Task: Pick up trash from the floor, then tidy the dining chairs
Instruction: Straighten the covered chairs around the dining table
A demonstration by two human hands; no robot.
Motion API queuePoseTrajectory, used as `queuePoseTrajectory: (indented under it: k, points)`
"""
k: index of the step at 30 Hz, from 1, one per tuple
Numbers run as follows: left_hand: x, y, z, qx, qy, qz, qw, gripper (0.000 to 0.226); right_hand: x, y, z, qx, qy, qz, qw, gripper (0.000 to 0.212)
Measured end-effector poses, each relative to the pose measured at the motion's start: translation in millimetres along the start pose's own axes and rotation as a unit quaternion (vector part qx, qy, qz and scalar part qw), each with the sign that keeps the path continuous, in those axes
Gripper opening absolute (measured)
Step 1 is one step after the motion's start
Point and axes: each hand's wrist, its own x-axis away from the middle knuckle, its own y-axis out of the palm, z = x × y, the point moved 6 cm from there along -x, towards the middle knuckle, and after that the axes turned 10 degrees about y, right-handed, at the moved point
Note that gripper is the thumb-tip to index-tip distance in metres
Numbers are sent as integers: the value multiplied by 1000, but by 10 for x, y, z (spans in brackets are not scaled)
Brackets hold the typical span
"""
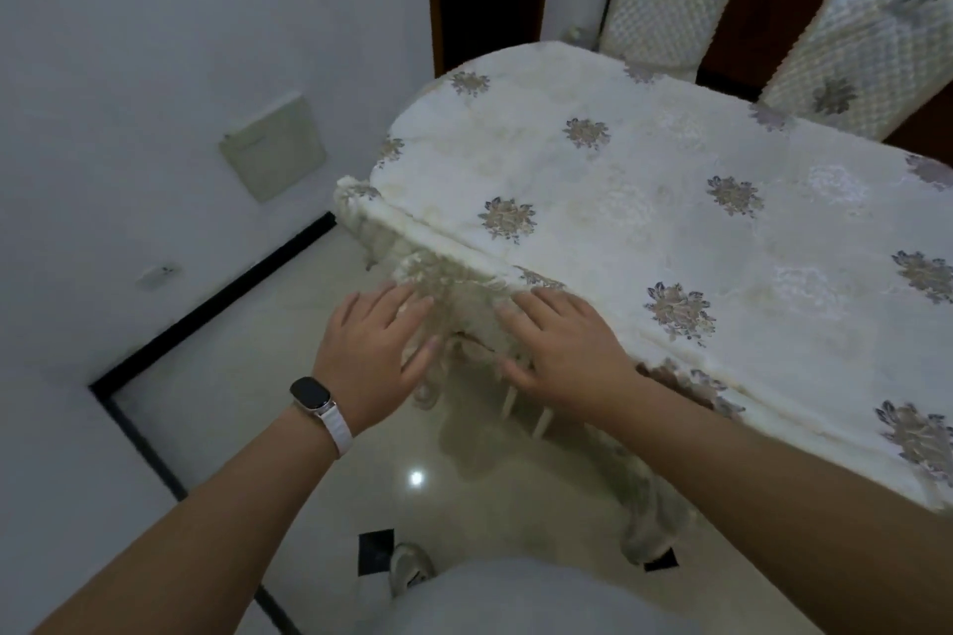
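Chair back [464, 297] beneath both hands' flat fingers [394, 297]

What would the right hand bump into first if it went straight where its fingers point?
Most likely the folded edge of the tablecloth, just ahead of the right hand. The blurry chair back sits right there too, so depth is hard to judge.

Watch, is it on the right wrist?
No, the watch sits on the left wrist, just behind the left hand, and the right wrist is bare.
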Motion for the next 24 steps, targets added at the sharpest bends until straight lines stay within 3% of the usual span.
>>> queuePoseTrajectory:
  k: [10, 24]
  points:
    - [410, -439, -1368, -33, -42, 28, 998, 35, -1111, 17, -1399, -20, -57, 35, 998, 54]
    - [646, -555, -3082, -78, -162, 5, 984, 41, -2738, 526, -2509, -50, -142, 33, 988, 55]
